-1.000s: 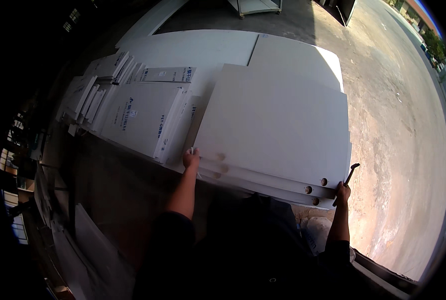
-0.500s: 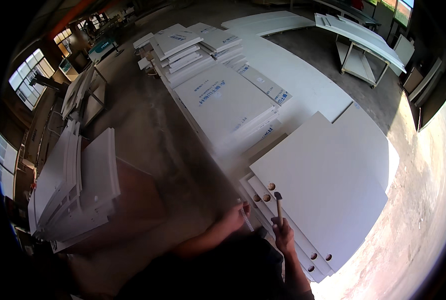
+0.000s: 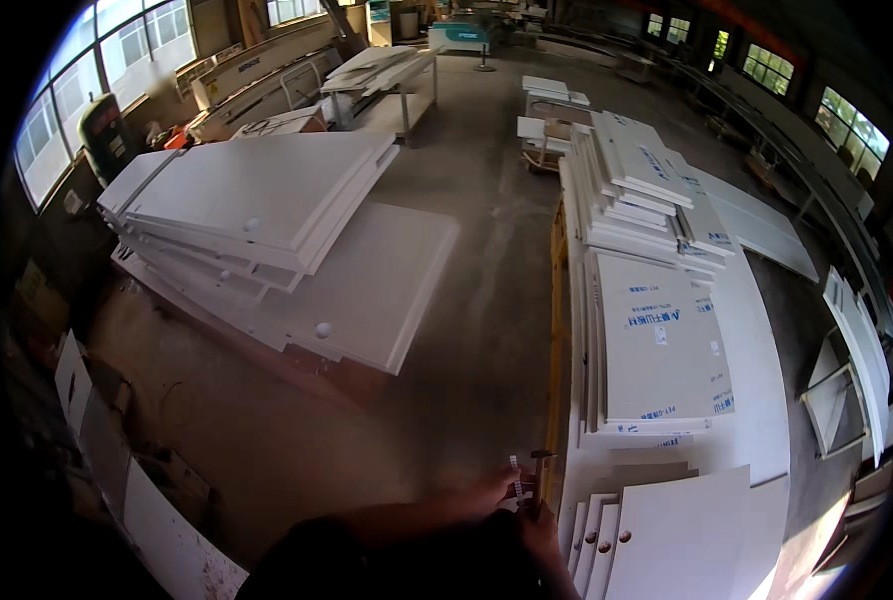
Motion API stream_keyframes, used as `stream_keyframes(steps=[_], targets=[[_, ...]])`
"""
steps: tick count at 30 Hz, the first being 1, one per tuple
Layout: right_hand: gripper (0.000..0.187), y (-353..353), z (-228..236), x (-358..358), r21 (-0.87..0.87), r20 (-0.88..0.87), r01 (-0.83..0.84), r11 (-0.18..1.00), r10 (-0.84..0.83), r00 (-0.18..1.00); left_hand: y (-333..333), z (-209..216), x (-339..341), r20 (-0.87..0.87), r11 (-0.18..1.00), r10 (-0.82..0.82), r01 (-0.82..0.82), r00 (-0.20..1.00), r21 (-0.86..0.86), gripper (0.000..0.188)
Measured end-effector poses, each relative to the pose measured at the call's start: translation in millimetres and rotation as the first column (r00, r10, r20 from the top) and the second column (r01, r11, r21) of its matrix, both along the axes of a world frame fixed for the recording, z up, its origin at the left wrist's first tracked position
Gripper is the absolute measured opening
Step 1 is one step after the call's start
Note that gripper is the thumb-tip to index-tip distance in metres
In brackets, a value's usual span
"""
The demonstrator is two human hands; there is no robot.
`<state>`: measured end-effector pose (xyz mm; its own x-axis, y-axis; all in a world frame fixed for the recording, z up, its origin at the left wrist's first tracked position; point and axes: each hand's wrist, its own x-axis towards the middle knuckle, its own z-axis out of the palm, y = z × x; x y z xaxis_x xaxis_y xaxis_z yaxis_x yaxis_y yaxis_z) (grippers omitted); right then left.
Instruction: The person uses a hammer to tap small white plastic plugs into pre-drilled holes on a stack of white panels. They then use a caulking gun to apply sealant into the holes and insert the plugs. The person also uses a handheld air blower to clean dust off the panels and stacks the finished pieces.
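Observation:
My left hand (image 3: 506, 488) is closed around a narrow white ribbed strip (image 3: 514, 464) that stands up out of its fingers. Right beside it, my right hand (image 3: 539, 530) grips a hammer (image 3: 539, 468) with a dark head and a wooden handle, head upward. Both hands are low in the picture, just left of a stack of white panels (image 3: 688, 530). Round holes show near the left edges of those panels. The fingertips are small and partly dark, so the exact grip is hard to make out.
Farther along the long bench (image 3: 763, 340) lie piled boards (image 3: 656, 340) with blue print. Another stack of white panels (image 3: 266, 190) rests on a low support at the left. A loaded rack (image 3: 406, 110) stands behind it, and white boards (image 3: 859, 350) lean on a stand at right.
My view has swung left, so the bench now appears farther right. The hammer has moved from over the panels' edge to beside my left hand. Both hands keep their hold.

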<state>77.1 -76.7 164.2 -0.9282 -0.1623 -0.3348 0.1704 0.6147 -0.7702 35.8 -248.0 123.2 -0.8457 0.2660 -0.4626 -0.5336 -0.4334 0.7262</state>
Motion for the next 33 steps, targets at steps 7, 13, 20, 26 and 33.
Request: stream_keyframes(steps=[7,13,20,26,33], targets=[[0.041,-73,-67,-63,-0.111,0.136,-0.702,0.703,0.711,0.69,-91,-50,54,-0.045,0.43,-0.232,0.061,0.972,-0.901,0.033],[0.047,-213,-32,-65,-0.07,0.194,-0.997,-0.044,0.979,-0.057,-129,-76,156,-0.007,0.515,0.71,-0.525,0.705,-0.678,0.046],[0.073,-348,-86,-10,-0.043,0.31,-0.932,-0.361,0.882,-0.356,-213,-112,183,0.554,-0.424,0.774,-0.9,-0.306,0.096,0.054],[0.058,-492,-97,25,-0.092,0.097,-0.964,-0.248,0.962,-0.257,-368,-114,223,0.562,-0.368,0.813,-0.883,-0.153,0.291,0.048],[0.03,-698,-61,74,-0.382,0.208,-0.924,0.022,0.976,-0.063,-617,-15,261,0.303,-0.18,0.946,-0.966,-0.118,0.187,0.037]])
